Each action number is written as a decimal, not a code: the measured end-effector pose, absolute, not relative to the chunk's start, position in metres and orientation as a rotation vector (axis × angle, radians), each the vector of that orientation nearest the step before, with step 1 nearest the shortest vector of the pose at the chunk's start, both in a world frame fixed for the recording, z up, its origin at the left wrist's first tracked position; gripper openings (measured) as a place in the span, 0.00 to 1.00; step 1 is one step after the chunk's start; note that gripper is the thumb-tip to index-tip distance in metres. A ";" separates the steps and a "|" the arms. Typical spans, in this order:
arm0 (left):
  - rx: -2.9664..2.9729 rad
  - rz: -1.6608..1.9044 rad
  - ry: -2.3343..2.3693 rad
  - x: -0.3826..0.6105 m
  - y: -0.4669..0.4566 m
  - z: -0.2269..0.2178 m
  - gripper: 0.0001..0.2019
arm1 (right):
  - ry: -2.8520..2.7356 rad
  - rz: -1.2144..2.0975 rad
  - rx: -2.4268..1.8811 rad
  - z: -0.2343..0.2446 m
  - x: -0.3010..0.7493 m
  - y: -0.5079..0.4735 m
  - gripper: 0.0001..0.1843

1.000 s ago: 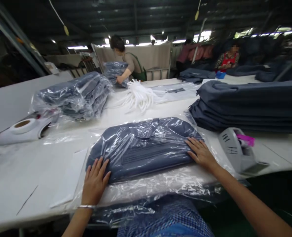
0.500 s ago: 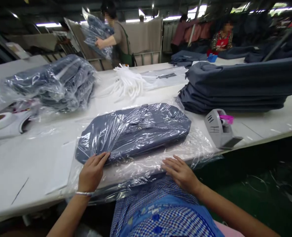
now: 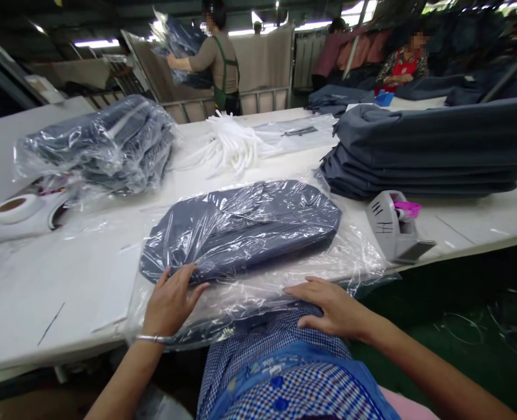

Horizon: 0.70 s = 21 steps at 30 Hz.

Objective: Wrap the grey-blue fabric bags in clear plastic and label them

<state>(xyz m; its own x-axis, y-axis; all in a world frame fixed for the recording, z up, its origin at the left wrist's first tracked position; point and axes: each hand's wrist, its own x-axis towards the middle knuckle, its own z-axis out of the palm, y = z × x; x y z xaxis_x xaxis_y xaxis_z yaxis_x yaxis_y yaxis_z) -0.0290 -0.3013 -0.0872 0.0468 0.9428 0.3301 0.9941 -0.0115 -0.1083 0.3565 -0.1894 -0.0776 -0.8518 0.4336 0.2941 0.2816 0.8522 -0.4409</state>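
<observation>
A folded dark blue garment inside a clear plastic bag (image 3: 245,227) lies on the white table (image 3: 35,291) in front of me. My left hand (image 3: 171,302) rests flat on the bag at the garment's near left corner, fingers spread. My right hand (image 3: 328,306) lies on the loose open end of the bag at the table's near edge, fingers stretched out and curling slightly over the plastic.
A grey tape dispenser (image 3: 394,227) stands right of the bag, a white one (image 3: 22,216) at far left. Bagged garments (image 3: 105,146) are stacked at left, unbagged dark ones (image 3: 425,151) at right. White hangers (image 3: 236,146) lie behind. A person (image 3: 217,58) lifts a bagged bundle across the table.
Both my hands slid back from the garment's sides to the near edge, onto the bag's open end. The person across the table lifted a bagged bundle and turned away.
</observation>
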 end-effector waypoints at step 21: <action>-2.063 -0.152 -1.680 -0.083 -0.301 -0.110 0.32 | -2.710 -0.253 -0.526 -0.113 0.373 -0.031 0.33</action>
<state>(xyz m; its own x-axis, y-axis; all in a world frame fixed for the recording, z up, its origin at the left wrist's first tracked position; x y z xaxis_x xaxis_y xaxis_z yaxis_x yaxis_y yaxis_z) -0.0833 -0.3014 -0.1098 0.2437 0.8955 0.3724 0.9478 -0.1384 -0.2874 0.3732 -0.0311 -0.1131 -0.8631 0.3253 0.3862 0.3913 0.9143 0.1042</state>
